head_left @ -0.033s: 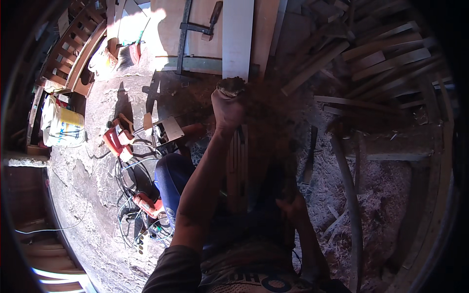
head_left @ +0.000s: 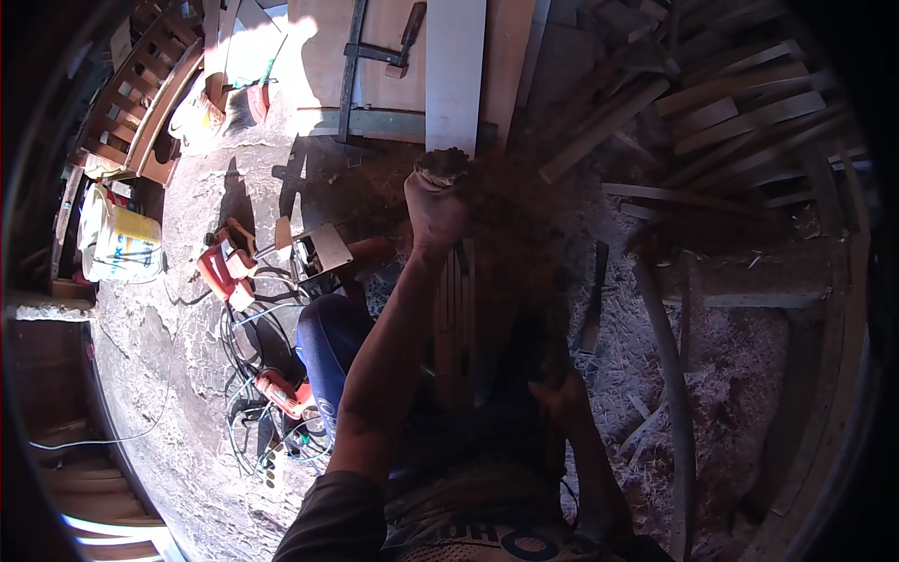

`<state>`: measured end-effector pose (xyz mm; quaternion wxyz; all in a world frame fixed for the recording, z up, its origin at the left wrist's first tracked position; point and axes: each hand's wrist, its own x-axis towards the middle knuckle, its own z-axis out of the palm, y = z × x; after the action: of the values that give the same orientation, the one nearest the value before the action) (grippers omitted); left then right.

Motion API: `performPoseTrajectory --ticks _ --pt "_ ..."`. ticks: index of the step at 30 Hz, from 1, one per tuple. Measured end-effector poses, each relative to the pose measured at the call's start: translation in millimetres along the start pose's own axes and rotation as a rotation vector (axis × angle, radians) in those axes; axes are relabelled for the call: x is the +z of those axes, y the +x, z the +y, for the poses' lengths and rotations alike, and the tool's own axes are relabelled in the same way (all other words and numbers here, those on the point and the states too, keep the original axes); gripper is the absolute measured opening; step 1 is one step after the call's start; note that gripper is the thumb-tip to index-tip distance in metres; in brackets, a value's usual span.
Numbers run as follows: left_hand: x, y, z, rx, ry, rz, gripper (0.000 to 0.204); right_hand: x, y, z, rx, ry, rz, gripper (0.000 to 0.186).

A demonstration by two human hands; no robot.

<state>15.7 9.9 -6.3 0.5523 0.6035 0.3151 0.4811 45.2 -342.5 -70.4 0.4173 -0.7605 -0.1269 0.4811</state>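
Rough brown clump (head_left: 442, 165) is being gripped in the left hand (head_left: 436, 212), while the shadowed right hand (head_left: 560, 397) is hanging lower, grip unclear.

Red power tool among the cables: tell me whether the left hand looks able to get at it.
Probably not directly: the left hand seems to grip a dark clump, and the blue-clad knee lies between that hand and the red power tool.

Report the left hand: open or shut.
Shut: the left hand is curled into a fist, a dark lump showing at its far edge.
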Motion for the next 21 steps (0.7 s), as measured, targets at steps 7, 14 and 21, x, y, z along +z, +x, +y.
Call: performPoseTrajectory --ticks 7,14,21 --pt "12 13 -35 -0.021 0.082 -0.022 0.016 1 13 -63 -0.077 -0.137 0.008 0.054" --pt "18 75 -97 -0.278 0.128 0.039 0.017 -17 50 -261 -0.685 -0.600 0.040 0.057" --pt "29 63 -90 -0.200 0.205 -0.001 0.013 4 97 -370 -1.241 -0.533 0.465 0.042"
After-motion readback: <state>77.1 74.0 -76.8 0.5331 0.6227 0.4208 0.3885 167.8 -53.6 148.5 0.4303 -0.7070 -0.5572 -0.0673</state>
